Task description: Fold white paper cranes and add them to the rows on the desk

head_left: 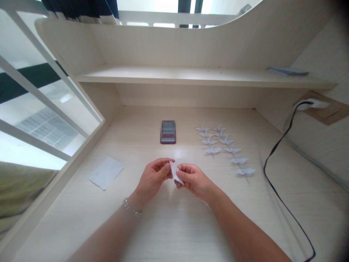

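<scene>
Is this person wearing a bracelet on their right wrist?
No, the bracelet is on the left wrist, while the right wrist is bare.

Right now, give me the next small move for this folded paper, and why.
Probably firm the crease of the pointed white paper with the right hand while the left hand pinches it: it forms a narrow point, not yet shaped like the origami cranes lying nearby.

The folded paper crane [175,173] is looking white, and the flat paper sheet [106,173] by the desk's [163,233] left edge is looking pale blue. The desk is showing cream wood stripes, and the cord [265,165] near its right edge is looking black.
</scene>
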Available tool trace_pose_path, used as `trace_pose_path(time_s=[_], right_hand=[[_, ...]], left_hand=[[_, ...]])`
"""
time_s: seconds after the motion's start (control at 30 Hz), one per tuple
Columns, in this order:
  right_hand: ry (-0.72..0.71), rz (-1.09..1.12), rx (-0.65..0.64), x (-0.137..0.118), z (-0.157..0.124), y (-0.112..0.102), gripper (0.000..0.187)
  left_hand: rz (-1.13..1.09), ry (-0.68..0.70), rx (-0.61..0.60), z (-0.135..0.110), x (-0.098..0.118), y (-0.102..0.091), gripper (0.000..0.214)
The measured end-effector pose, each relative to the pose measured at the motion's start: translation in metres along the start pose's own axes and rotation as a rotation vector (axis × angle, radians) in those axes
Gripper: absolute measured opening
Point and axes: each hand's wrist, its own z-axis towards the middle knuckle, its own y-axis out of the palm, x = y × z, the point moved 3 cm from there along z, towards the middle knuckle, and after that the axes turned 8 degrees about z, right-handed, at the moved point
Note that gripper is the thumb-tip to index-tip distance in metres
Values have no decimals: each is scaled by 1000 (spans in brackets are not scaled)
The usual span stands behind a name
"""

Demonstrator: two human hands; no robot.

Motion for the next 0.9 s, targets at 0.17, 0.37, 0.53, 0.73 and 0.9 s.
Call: trace_pose_path(time_s=[0.17,0.37,0.53,0.73,0.9], right_hand=[[21,43,-39,-2,-1,2,25],[-5,18,-6,-1,0,-2,26],[-28,-102,75,-1,2,-7,28],[-69,-334,122,-6,3,-8,30],[-87,-399,123,-8,3,-10,28]], left_hand=[[-61,-15,-48,-1,-2,0,18],[-35,-41,-5,-1,1,1,14],[75,-9,66,0,1,-2,15],[224,37,71,1,2,-5,15],[291,58,76,0,6,-4,17]])
